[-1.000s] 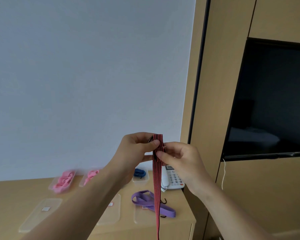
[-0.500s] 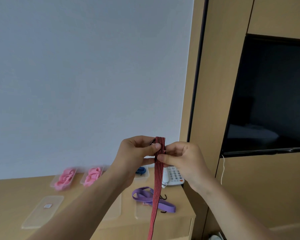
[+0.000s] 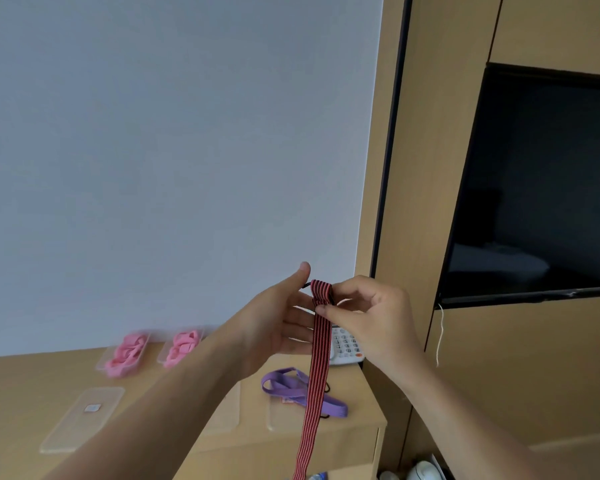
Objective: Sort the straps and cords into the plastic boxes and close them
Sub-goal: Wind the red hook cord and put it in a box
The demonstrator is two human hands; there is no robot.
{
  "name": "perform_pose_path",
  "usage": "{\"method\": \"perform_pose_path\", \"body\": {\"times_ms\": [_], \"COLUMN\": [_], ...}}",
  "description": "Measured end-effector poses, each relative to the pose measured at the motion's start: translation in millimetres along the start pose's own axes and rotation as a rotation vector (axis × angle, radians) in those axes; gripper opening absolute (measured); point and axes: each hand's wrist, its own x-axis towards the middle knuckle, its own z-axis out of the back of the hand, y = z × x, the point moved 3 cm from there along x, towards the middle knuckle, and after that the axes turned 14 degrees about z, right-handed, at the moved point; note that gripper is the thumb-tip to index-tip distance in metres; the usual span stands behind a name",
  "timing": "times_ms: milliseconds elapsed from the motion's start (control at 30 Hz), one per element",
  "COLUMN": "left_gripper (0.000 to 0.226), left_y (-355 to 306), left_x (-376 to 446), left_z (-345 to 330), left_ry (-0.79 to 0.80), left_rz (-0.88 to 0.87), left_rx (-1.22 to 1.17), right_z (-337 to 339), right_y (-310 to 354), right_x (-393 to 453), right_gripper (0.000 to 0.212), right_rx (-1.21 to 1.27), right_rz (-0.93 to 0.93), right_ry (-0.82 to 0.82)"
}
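Observation:
I hold a red-and-black striped strap (image 3: 317, 355) up in front of me; its top is folded over and its long end hangs down past the table's front edge. My right hand (image 3: 371, 323) pinches the fold between thumb and forefinger. My left hand (image 3: 278, 317) lies against the strap's left side, thumb lifted straight up and fingers stretched out behind the fold. A purple strap (image 3: 302, 393) lies on the wooden table (image 3: 21, 386). Two lidless plastic boxes at the back hold pink straps (image 3: 127, 353) (image 3: 182, 348).
Clear plastic lids lie flat on the table, one at the left (image 3: 84, 417) and one under the purple strap (image 3: 284, 420). A white telephone (image 3: 345, 348) stands at the table's back right corner. A wooden wall unit with a dark screen (image 3: 541, 188) rises to the right.
My left thumb has lifted off the strap and now points up, its fingers straightened. My right hand keeps its pinch on the fold. The view has shifted slightly.

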Motion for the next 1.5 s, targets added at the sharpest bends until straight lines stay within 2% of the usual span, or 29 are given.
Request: {"method": "perform_pose_path", "body": {"times_ms": [167, 267, 467, 567, 633, 667, 800, 1067, 1167, 1300, 1400, 1500], "left_gripper": [0.032, 0.021, 0.022, 0.021, 0.021, 0.022, 0.025, 0.026, 0.031, 0.03, 0.028, 0.027], "left_y": [-2, 0, 2, 1, -1, -1, -1, 1, 0, 0, 1, 0], "left_x": [1, 4, 10, 10, 9, 9, 9, 12, 13, 15, 16, 16], "left_z": [-3, -3, -1, -3, -5, -5, -7, -3, 2, 5, 6, 7], "left_ry": [0.108, 0.101, 0.007, -0.035, -0.067, -0.078, -0.092, -0.041, -0.033, -0.002, 0.012, 0.018], "left_rz": [-0.072, -0.144, -0.236, -0.292, -0.327, -0.339, -0.366, -0.361, -0.353, -0.329, -0.327, -0.335], "left_rx": [-0.14, -0.127, -0.213, -0.217, -0.203, -0.197, -0.199, -0.202, -0.21, -0.237, -0.228, -0.173], "right_z": [4, 4, -2, -4, -7, -9, -11, -9, -7, -6, -3, -1], "right_y": [-4, -6, -4, -8, -9, -8, -5, -6, -8, -13, -13, -15], "right_x": [-8, -11, -23, -24, -20, -19, -17, -15, -9, -5, -1, 1], "right_gripper": [0.02, 0.023, 0.035, 0.035, 0.026, 0.019, 0.031, 0.032, 0.034, 0.024, 0.022, 0.022], "right_rx": [-0.103, -0.119, -0.116, 0.055, 0.073, 0.069, 0.061, 0.077, 0.17, 0.278, 0.265, 0.285], "right_rz": [0.178, 0.19, 0.15, -0.061, -0.156, -0.151, -0.113, -0.128, -0.202, -0.333, -0.331, -0.327], "right_ry": [-0.028, -0.034, 0.057, -0.115, -0.137, -0.099, -0.061, -0.001, 0.003, 0.058, 0.093, 0.054]}}
